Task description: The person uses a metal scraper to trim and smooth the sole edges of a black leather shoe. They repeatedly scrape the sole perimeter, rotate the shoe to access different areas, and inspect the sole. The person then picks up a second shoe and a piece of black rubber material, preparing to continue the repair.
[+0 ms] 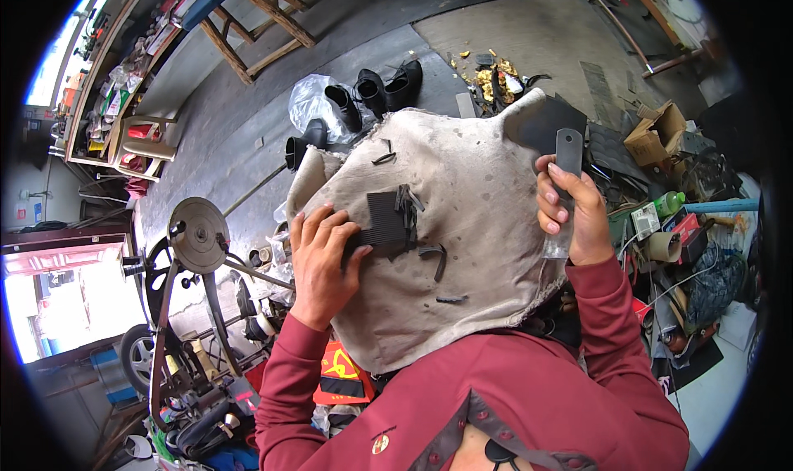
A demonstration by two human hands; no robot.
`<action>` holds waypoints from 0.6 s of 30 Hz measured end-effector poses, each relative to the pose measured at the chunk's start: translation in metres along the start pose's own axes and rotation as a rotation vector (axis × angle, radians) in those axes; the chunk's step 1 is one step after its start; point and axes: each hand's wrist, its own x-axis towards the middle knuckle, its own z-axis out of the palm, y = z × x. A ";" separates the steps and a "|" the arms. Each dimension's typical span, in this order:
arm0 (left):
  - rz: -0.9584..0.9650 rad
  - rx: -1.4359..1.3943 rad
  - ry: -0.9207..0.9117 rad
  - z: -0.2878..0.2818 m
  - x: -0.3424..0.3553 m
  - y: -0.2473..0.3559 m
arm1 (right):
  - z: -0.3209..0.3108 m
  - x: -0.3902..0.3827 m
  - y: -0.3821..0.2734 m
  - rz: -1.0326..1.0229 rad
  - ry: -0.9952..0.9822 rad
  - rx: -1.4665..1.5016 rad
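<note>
A stained beige cloth [471, 190] covers my lap. On it lies a black ribbed rubber piece [385, 213], its lower left corner between the thumb and fingers of my left hand [324, 260]. Dark offcut strips [406, 211] are heaped on the piece's right edge. A curled black strip [434, 260] and a few smaller scraps rest on the cloth around it. My right hand [578, 211], raised at the cloth's right side, is closed around a flat metal knife [568, 147]. The knife's end with a round hole points away from me; its lower end shows below my fingers.
Black shoes [372, 91] and a clear plastic bag [310, 104] sit on the floor ahead. A machine with a round wheel [198, 233] stands at my left. Yellowish scraps [489, 79] lie farther off. A cardboard box [657, 132], a green bottle [669, 203] and clutter crowd the right.
</note>
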 end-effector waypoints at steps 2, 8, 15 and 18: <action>0.006 -0.026 0.077 -0.003 -0.002 0.000 | -0.003 -0.009 -0.004 -0.005 0.080 -0.076; -0.172 -0.313 0.314 -0.012 -0.026 0.001 | -0.008 -0.024 -0.007 0.059 0.030 -0.385; -0.534 -0.579 0.448 0.008 -0.112 0.003 | -0.062 -0.026 0.015 -0.176 0.164 -1.107; -0.827 -0.614 0.417 0.035 -0.152 0.019 | -0.092 -0.025 0.027 -0.186 0.265 -1.117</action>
